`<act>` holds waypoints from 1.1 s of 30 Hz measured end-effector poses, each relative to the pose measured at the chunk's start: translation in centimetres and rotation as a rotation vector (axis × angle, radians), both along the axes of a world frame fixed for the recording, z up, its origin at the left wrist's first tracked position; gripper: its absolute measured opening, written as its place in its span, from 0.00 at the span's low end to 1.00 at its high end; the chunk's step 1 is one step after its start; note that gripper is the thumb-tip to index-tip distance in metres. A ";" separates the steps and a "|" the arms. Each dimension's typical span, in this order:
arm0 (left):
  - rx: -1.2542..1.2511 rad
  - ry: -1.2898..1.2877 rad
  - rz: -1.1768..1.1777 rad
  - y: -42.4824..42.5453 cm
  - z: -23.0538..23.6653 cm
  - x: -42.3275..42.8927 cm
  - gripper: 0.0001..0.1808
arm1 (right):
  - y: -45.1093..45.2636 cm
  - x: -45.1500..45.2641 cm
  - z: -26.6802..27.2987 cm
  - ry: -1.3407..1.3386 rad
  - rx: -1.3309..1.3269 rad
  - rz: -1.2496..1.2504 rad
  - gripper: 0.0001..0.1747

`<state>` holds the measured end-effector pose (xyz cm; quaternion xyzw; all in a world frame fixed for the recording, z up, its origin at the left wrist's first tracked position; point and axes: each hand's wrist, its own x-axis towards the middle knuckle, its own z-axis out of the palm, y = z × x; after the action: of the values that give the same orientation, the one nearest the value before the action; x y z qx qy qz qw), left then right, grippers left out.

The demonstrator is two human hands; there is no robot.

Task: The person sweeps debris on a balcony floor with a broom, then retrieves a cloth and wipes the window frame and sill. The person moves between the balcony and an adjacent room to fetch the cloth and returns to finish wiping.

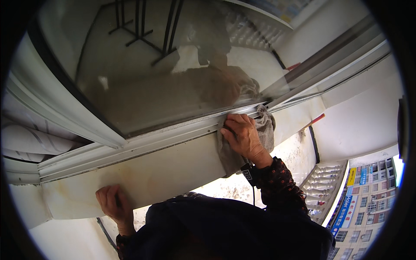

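Observation:
My right hand [241, 136] presses a grey-brown cloth [266, 126] into the white window frame's lower track [175, 134]. Part of the cloth hangs down over the pale stone sill [156, 169], and a bunched corner stands up beside my fingers. Just above is a dark window pane [146, 94], which reflects my hand and the cloth. Lower left, my left hand [112, 204] rests at the sill with its fingers loosely curled, and nothing shows in it.
A small black device [248, 174] with a cable sits at my right wrist. Rolled patterned fabric [39, 138] lies behind the frame at left. A red stick-like handle [317, 119] leans near the right wall. Beyond are a balustrade [325, 182] and a building [367, 201] with signs.

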<state>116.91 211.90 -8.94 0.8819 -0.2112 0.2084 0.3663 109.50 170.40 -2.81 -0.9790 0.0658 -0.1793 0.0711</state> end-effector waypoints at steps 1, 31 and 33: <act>0.005 -0.002 -0.003 0.0 0.0 0.0 0.07 | 1.4 0.2 -0.3 -0.010 -0.055 0.014 0.14; 0.014 -0.023 0.024 -0.3 0.0 0.1 0.08 | 1.3 0.3 0.1 -0.222 1.034 -0.014 0.11; 0.020 -0.043 0.017 -0.5 0.4 0.3 0.07 | 1.7 -0.5 1.1 -0.122 1.226 0.010 0.10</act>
<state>117.20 211.38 -8.57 0.8827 -0.2135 0.2283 0.3509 108.96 172.12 -1.75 -0.7483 0.1480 -0.1642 0.6254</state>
